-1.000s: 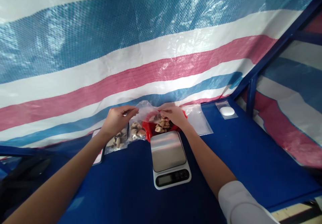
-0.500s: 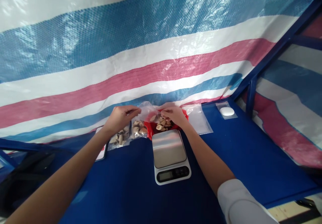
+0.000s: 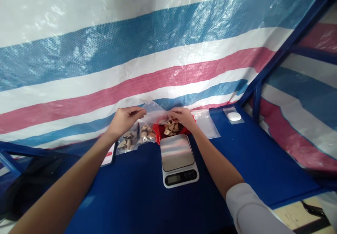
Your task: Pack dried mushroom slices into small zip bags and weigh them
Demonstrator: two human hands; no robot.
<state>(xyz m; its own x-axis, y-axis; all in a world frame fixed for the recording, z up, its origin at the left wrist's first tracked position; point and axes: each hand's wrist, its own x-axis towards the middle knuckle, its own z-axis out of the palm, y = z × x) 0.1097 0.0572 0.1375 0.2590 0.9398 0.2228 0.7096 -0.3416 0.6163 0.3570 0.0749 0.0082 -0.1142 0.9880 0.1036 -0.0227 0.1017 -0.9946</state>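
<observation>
A clear plastic bag (image 3: 155, 114) is stretched between my two hands, above the far side of the blue table. My left hand (image 3: 126, 121) pinches its left edge with thumb and fingers. At its right edge, my right hand (image 3: 183, 117) is closed in a pinch too. Just below lies an open red plastic bag (image 3: 158, 133) holding brownish, irregular dried pieces (image 3: 172, 127), partly covered by my right hand. In front of it stands a white kitchen scale (image 3: 177, 156) with a bare metal plate; its display shows no digits I can read.
Two filled clear bags of similar pieces, a nearer-left bag (image 3: 128, 142) and a second bag (image 3: 146, 134), lie left of the red one. A phone (image 3: 108, 156) is partly under my left forearm. Flat clear bags (image 3: 207, 123) and a white oval object (image 3: 233, 117) lie right. Striped sheeting (image 3: 131, 65) walls the back.
The clear bag is raised and spread a little more between my hands, showing more of the pieces in the red bag. The camera view has shifted slightly; the scale stays put.
</observation>
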